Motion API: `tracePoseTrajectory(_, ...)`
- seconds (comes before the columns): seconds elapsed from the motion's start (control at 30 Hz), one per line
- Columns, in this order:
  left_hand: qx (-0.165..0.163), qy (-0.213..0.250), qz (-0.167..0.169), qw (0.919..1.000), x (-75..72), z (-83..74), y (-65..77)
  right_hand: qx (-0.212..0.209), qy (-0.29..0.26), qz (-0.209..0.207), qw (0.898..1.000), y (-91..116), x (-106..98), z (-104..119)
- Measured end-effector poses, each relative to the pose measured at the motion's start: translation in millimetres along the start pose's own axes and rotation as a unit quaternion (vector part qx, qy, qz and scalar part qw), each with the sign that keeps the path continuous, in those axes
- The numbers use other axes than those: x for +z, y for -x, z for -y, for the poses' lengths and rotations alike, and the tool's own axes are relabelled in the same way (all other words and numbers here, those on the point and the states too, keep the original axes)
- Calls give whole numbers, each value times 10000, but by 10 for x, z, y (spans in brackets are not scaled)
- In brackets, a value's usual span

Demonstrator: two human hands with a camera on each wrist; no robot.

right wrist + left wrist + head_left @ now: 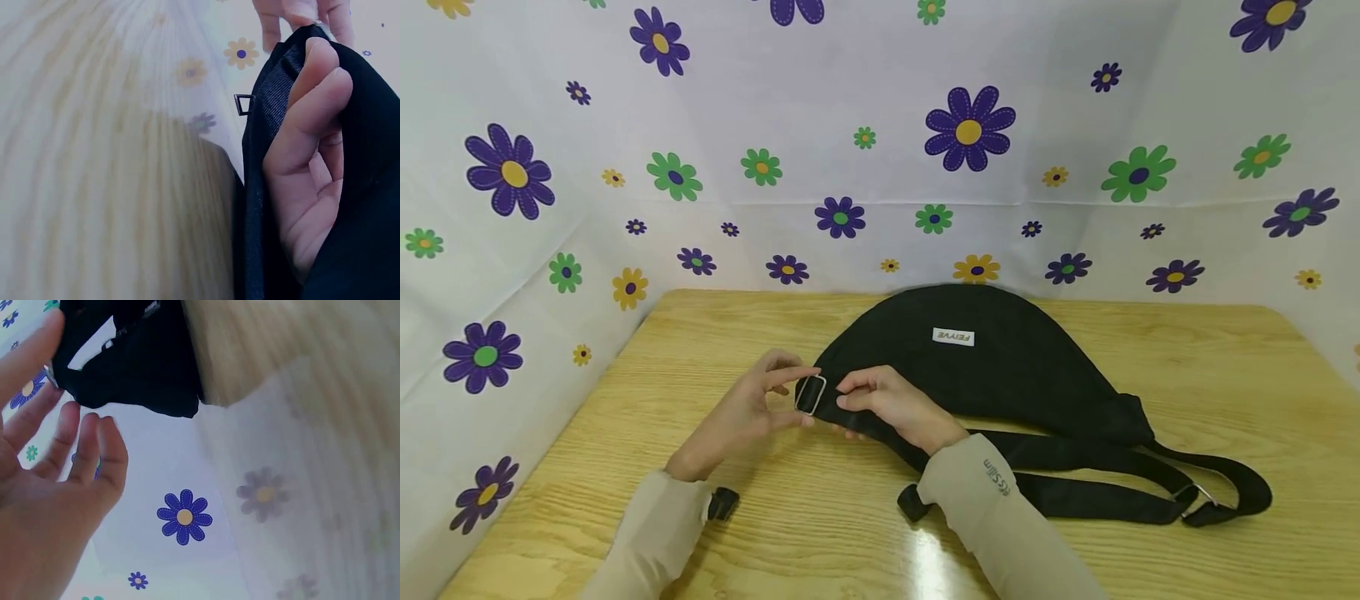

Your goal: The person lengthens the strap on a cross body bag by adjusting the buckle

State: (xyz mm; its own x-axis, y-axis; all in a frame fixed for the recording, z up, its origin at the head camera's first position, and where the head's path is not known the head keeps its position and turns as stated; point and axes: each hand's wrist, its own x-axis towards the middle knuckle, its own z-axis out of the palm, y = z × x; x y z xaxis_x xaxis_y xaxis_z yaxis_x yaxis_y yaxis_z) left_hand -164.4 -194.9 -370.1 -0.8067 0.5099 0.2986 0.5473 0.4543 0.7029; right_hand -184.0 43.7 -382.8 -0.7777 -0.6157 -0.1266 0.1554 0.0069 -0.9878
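A black half-moon bag (pixel 1000 375) lies on the table with its white label upside down to me. At its left end my left hand (pixel 741 412) pinches a rectangular metal slider buckle (pixel 819 397) between thumb and index finger. Black webbing runs through the buckle. My right hand (pixel 906 408) is just right of it, thumb and index finger close together, other fingers under the black strap (pixel 917 457). In the right wrist view, the curled right fingers (pixel 312 106) lie against ribbed webbing (pixel 284 87). The left wrist view shows the bag (pixel 150 375) beyond the left fingertips.
Right of the bag, the strap loops round with a second metal slider (pixel 1204 493). A small metal ring (pixel 244 105) shows at the bag's edge in the right wrist view. The wooden table (pixel 1210 358) backs onto a flower-print cloth (pixel 880 83).
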Motion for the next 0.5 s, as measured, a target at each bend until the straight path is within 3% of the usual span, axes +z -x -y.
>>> tracePoseTrajectory(0.3, -555, 550, 173, 9968, -5, 43, -17, 9, -192, -144, 9997, -10, 34, 21)
tracePoseTrajectory(0.5, -550, 650, 229, 9961, 34, 25, -42, -22, -330, -262, 9991, 0, 95, 62)
